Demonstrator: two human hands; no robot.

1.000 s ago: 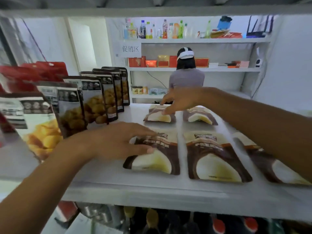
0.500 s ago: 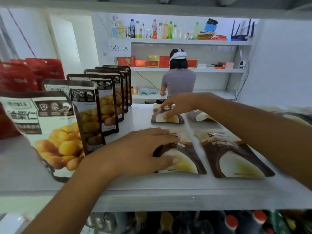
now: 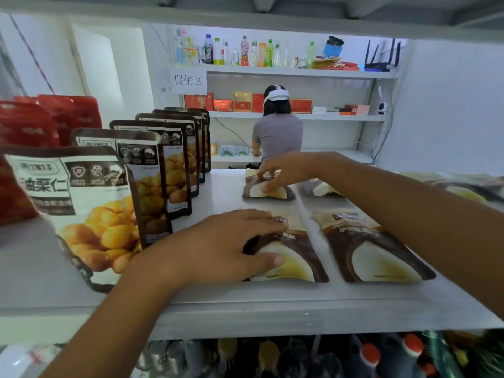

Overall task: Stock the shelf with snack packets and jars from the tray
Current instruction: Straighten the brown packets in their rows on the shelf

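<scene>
White shelf (image 3: pixel 231 309): a flat board across the whole head view, carrying all the stock named below. Chestnut packets (image 3: pixel 81 214): a row standing upright along the left side of the shelf, one behind another, each printed with yellow kernels. Red packets (image 3: pixel 41 124): upright behind and to the left of that row. Brown packets: four lie flat on the shelf in two rows, label side up. The near-left packet (image 3: pixel 297 260) and the near-right packet (image 3: pixel 379 252) lie side by side close to the front edge, while the far-left packet (image 3: pixel 272 190) and the far-right packet (image 3: pixel 324 188) lie towards the back. Left hand (image 3: pixel 226 246): palm down, fingers stretched out and nearly straight, pressing flat on the near-left packet and covering its left half, with the thumb lying across the pale print. Right hand (image 3: pixel 283 170): fingers spread and arched, with the fingertips and thumb resting on top of the far-left packet. Second person (image 3: pixel 276 135): seen from behind at a far rack of bottles and boxes
</scene>
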